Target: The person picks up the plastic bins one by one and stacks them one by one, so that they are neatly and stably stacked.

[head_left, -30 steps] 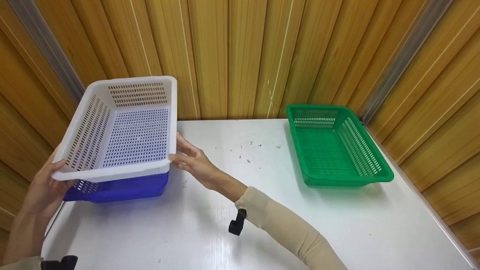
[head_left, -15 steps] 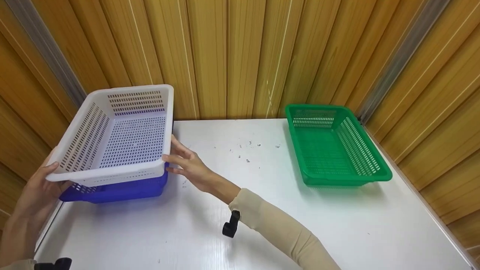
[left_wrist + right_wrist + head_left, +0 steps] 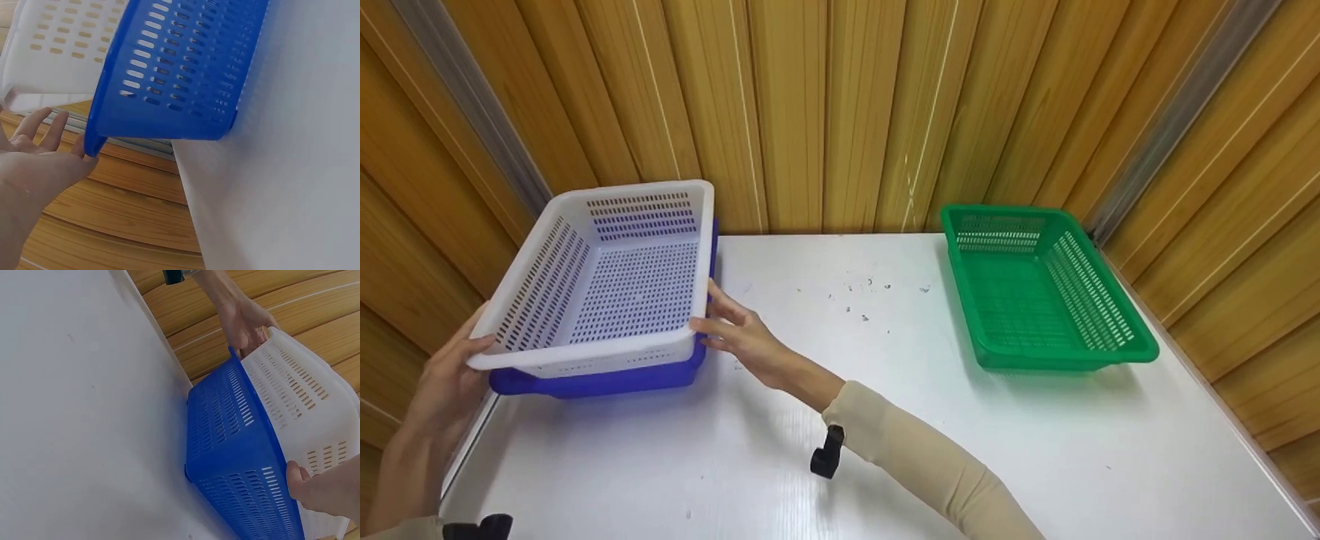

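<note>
A white slotted plastic basket (image 3: 600, 349) sits partly down inside a blue basket (image 3: 615, 385) of like shape, at the far left of the table. My left hand (image 3: 446, 382) grips the white basket's near left corner, thumb over the rim. On the right side, near the front corner, my right hand (image 3: 750, 341) pinches the same rim. The left wrist view has the left hand (image 3: 39, 163) close by the blue rim, with the white wall (image 3: 67, 62) above it. From the right wrist view, the white basket (image 3: 315, 433) still stands well proud of the blue one (image 3: 230, 455).
A green slotted basket (image 3: 982, 330) stands at the right rear of the white table (image 3: 900, 450), with nothing seen inside. Small dark marks (image 3: 865, 318) dot the tabletop between the baskets. Ribbed wood-look walls (image 3: 795, 112) close off the back and both sides.
Both hands have lowered the white basket, so it sits deeper in the blue one. Their hold on its rim looks the same. The green basket stays put, with a slight shift of the head view.
</note>
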Demonstrator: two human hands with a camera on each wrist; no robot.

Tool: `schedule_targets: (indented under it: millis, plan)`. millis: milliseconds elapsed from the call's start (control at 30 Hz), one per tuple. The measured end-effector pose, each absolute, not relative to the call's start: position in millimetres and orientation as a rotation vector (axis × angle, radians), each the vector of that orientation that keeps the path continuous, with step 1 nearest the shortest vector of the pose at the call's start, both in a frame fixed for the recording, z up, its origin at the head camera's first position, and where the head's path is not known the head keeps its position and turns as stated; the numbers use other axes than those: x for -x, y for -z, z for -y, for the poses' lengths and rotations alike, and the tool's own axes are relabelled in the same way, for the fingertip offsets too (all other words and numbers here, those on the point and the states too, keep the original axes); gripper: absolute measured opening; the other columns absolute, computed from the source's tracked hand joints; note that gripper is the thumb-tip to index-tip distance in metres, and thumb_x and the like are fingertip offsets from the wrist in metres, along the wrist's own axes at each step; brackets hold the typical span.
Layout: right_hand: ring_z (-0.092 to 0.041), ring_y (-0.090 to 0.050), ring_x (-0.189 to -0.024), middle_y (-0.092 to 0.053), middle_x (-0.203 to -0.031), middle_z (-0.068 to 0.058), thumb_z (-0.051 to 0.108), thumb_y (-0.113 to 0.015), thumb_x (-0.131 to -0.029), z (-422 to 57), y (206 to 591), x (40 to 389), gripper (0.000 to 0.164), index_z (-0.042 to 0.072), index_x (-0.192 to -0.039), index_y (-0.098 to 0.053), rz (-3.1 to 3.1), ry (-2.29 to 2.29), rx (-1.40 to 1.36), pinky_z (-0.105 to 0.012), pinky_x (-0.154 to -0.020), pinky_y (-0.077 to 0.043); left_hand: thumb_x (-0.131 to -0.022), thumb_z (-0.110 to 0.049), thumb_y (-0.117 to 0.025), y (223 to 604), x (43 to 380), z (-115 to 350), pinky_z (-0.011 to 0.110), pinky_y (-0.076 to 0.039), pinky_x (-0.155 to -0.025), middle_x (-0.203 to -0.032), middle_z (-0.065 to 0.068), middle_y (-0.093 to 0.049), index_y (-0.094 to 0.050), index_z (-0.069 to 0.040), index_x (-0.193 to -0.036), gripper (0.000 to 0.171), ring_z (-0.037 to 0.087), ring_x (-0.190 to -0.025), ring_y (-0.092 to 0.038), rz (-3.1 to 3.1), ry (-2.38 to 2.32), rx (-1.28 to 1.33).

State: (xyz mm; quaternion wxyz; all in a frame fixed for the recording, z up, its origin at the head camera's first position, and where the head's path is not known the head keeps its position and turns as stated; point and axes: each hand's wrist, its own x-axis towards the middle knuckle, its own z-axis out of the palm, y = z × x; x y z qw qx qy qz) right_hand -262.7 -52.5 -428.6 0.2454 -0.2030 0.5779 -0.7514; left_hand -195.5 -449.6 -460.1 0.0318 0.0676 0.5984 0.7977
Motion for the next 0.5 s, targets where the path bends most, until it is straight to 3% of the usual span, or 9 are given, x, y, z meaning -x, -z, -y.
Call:
schedule_targets:
  millis: [100, 267, 400, 500]
  plan:
    - [-0.016, -0.053, -0.136, -0.054, -0.149, -0.007, 0.017, -0.063, -0.101, 52.9, 433.2, 262.6, 0.074, 0.028, -0.163, -0.024, -1.654, 2.010, 0.566, -0.042, -0.122, -0.036, -0.111, -0.018, -0.032, 459.8, 189.6, 444.0, 0.025, -0.001, -0.125, -0.154, -0.020, -0.044, -0.014, -0.036, -0.164, 0.059, -0.003, -0.134, -0.047, -1.906, -2.448, -0.133]
    - [-0.021, -0.035, -0.149, -0.038, -0.163, 0.002, 0.028, -0.071, -0.096, 50.6, 441.0, 261.1, 0.075, 0.033, -0.160, -0.032, -1.811, 1.903, 0.449, -0.051, -0.124, -0.029, -0.111, -0.024, -0.033, 460.5, 183.9, 434.3, 0.038, 0.016, -0.126, -0.167, -0.013, -0.019, -0.010, -0.039, -0.164, 0.059, 0.016, -0.151, -0.016, -1.971, -2.387, -0.025]
    - [-0.026, -0.025, -0.155, -0.025, -0.168, 0.004, 0.031, -0.074, -0.093, 48.0, 448.6, 260.4, 0.076, 0.035, -0.158, -0.036, -1.845, 1.863, 0.392, -0.051, -0.124, -0.029, -0.111, -0.024, -0.031, 467.2, 184.4, 431.3, 0.039, 0.024, -0.123, -0.170, -0.012, -0.010, -0.009, -0.040, -0.164, 0.059, 0.015, -0.152, -0.009, -1.924, -2.399, -0.024]
    - [-0.027, -0.030, -0.154, -0.025, -0.170, 0.003, 0.027, -0.072, -0.094, 48.2, 456.0, 260.2, 0.076, 0.031, -0.160, -0.034, -1.805, 1.878, 0.411, -0.047, -0.123, -0.033, -0.111, -0.025, -0.033, 472.2, 184.4, 431.7, 0.043, 0.030, -0.120, -0.169, -0.013, -0.012, -0.010, -0.041, -0.163, 0.059, 0.015, -0.152, -0.006, -1.899, -2.406, 0.010]
